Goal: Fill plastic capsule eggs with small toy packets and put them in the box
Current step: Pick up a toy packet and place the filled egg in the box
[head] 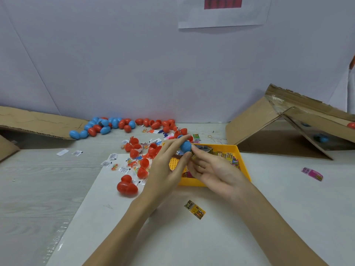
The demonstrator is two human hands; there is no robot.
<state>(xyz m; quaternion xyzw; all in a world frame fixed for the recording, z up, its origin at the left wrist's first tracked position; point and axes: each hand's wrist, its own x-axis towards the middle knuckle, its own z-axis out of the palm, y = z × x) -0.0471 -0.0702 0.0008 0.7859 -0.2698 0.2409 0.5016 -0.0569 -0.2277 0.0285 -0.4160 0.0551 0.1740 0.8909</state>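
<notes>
A blue capsule egg (186, 146) is held above the yellow tray (242, 160) between both hands. My left hand (169, 166) pinches it from the left with the fingers stretched along it. My right hand (211, 172) touches its right side with the fingertips, palm turned up. The tray holds small toy packets (227, 156). One yellow packet (194, 209) lies on the white sheet near me, and a pink packet (312, 173) lies at the right. The cardboard box (269, 129) lies on its side at the right with a blue egg (321, 138) inside.
Red and blue eggs (107, 126) are piled along the back wall. Open red egg halves (137, 150), small toys and white slips are scattered left of the tray. Two closed red eggs (127, 187) sit near my left forearm. A flattened carton (38, 121) lies at the far left.
</notes>
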